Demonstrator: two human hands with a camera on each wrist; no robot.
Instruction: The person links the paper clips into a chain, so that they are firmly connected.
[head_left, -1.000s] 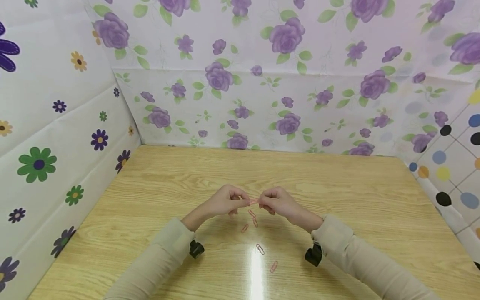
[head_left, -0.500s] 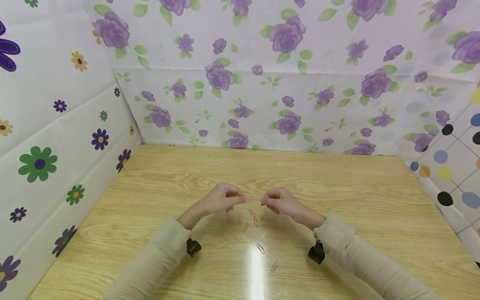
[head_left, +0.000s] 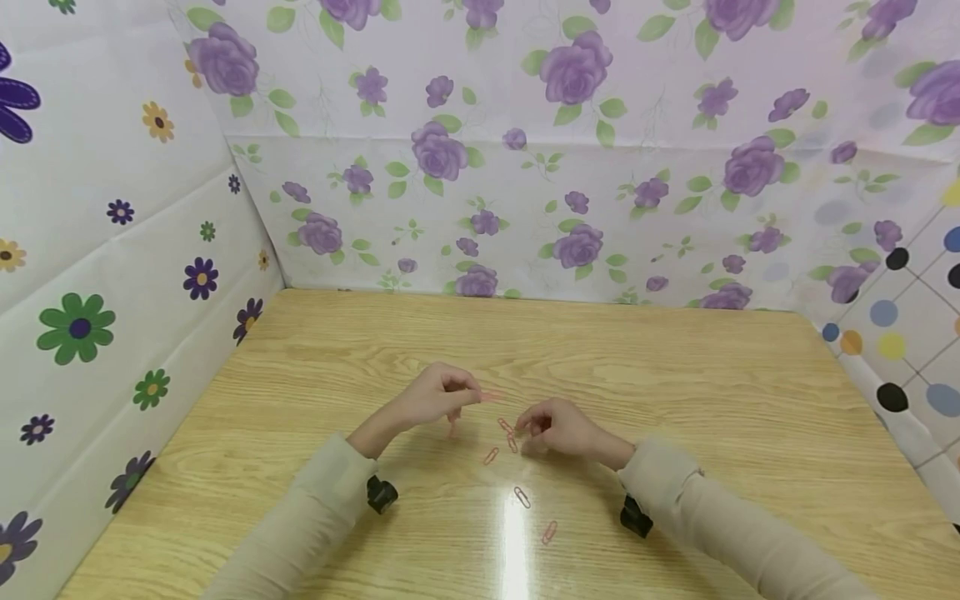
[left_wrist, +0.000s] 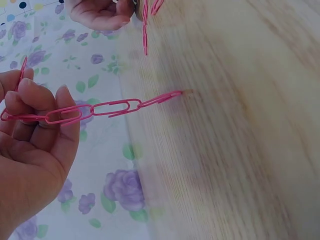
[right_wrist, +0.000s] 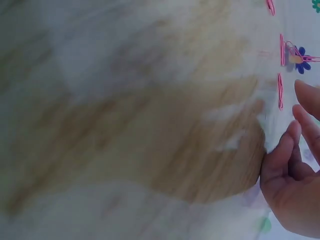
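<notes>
My left hand (head_left: pixel 438 398) pinches a linked chain of pink paper clips (left_wrist: pixel 116 107) between thumb and fingers. Several clips of the chain hang from under the fingers down to the table in the left wrist view, and one clip end (left_wrist: pixel 22 72) sticks up past the fingertips. My right hand (head_left: pixel 558 427) is low over the table with nothing between its parted thumb and fingers. Right at its fingertips lie two loose pink paper clips, an upper clip (head_left: pixel 505 426) and a lower clip (head_left: pixel 512 444).
More loose paper clips lie nearer the person: one left clip (head_left: pixel 491 456), one middle clip (head_left: pixel 522 497) and one front clip (head_left: pixel 550 532). The wooden table (head_left: pixel 675 375) is bordered by a flowered cloth wall (head_left: pixel 510 217) behind and patterned walls at both sides.
My right hand has let go of the chain's end and come down toward the loose clips. My left hand has shifted slightly left, keeping the chain.
</notes>
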